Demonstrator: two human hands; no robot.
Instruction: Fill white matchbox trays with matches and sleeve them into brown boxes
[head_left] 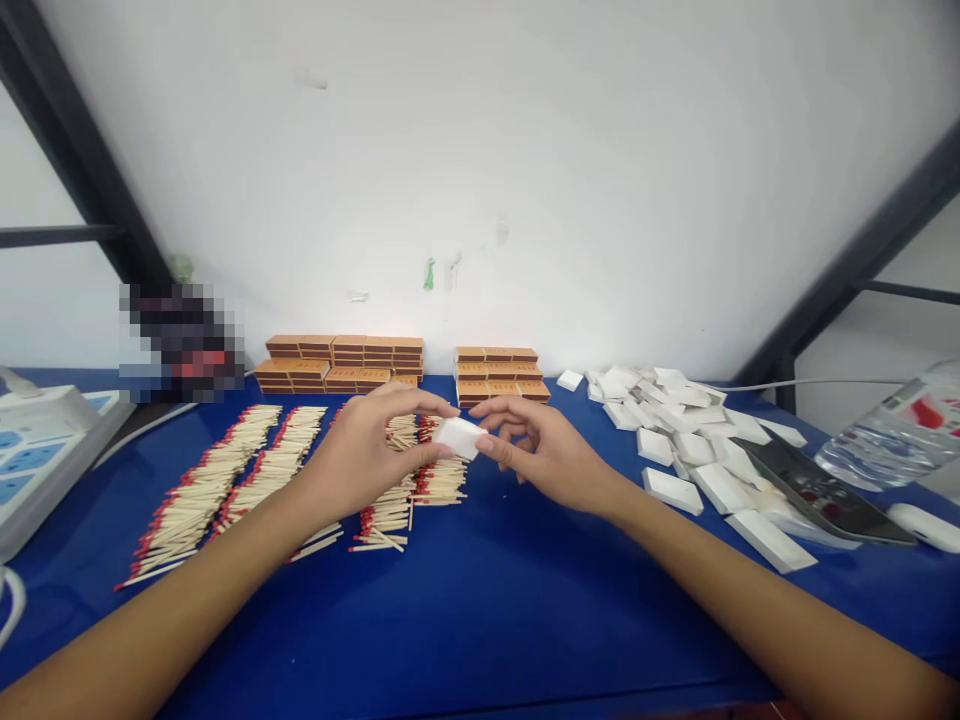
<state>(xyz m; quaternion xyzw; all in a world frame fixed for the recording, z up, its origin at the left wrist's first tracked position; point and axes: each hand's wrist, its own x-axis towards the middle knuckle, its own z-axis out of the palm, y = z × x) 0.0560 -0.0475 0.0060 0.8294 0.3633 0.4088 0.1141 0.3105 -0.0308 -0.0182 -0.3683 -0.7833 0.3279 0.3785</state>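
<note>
Between my two hands, above the blue table, is a small white matchbox tray. My left hand pinches its left end between thumb and fingers. At the other end, the thumb and fingers of my right hand grip it too. Whether matches lie inside the tray cannot be seen. Under and beside my left hand, loose red-headed matches are laid out in several long rows, partly hidden by the hand and forearm. To the right of my right hand lies a heap of white matchbox trays.
Stacked matchboxes stand against the wall, with a second stack to their right. A dark phone, a white mouse-like object and a clear plastic bottle lie at right. A power strip sits at left.
</note>
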